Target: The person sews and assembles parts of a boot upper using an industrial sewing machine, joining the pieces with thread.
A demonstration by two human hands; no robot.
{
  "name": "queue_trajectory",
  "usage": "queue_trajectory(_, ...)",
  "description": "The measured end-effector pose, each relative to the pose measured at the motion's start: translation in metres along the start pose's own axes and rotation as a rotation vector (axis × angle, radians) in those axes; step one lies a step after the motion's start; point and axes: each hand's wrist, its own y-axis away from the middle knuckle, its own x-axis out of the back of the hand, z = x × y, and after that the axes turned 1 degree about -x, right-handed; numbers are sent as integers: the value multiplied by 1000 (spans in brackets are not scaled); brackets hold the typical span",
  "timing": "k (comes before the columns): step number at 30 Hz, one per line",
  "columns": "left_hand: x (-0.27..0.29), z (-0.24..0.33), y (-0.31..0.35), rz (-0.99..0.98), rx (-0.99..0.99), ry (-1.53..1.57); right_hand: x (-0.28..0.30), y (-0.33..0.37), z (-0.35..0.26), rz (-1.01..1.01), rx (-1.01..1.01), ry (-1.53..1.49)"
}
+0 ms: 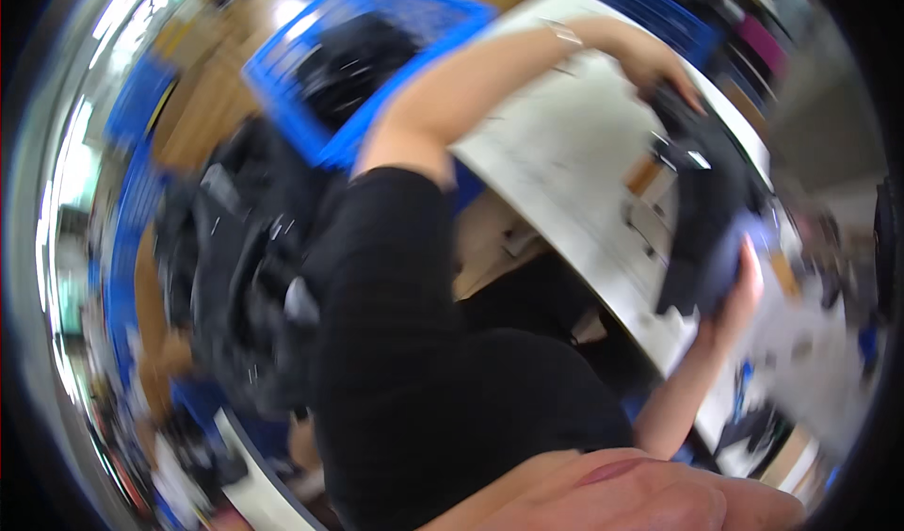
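Black crumpled fabric garment (702, 201), blurred, sits gripped between my left hand (659, 60) and right hand (734, 296) over the white flat table (556, 154); I cannot make out individual fingers.

The dark thing (702, 201) in my 2 hands is soft black cloth, matt, with no shine. My left hand (659, 60) grips its top and my right hand (739, 296) grips its lower end. The tabletop (556, 154) under it looks smooth, white and hard. The crate (301, 126) is blue plastic with a grid of holes, a bit shiny. My sleeve (395, 277) is black matt cloth too. A thin metal band (563, 32) on my left wrist shines.
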Motion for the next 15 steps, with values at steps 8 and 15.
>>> queue_trajectory(8,-29,75,63,279,342,-497,-10,1,11,-13,-34,61)
queue_trajectory(15,-40,205,178,422,828,-1278,-18,12,75,-454,246,327)
